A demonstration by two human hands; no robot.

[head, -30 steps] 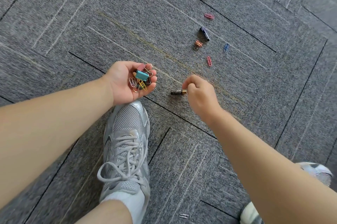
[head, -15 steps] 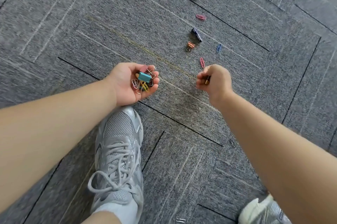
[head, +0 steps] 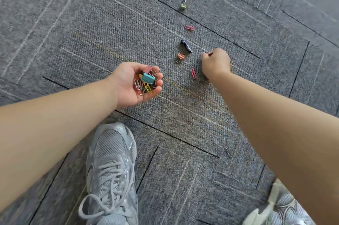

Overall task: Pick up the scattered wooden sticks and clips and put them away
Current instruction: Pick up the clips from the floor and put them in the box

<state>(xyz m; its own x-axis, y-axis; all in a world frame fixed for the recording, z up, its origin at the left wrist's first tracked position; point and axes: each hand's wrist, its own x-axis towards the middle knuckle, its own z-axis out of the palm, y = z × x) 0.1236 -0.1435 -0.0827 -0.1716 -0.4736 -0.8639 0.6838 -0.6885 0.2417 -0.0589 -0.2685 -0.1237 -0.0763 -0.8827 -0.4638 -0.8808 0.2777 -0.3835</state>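
My left hand point(head: 132, 85) cups a handful of clips point(head: 146, 82); my right hand point(head: 215, 61) is curled tight on a small piece point(head: 210, 53). About six loose clips point(head: 186, 45) lie on the carpet point(head: 91, 41), not yet collected.

I see what looks like an office: grey carpet tiles point(head: 77, 28) underfoot, with binder clips point(head: 183, 5) and paper clips point(head: 189, 27) scattered on them.
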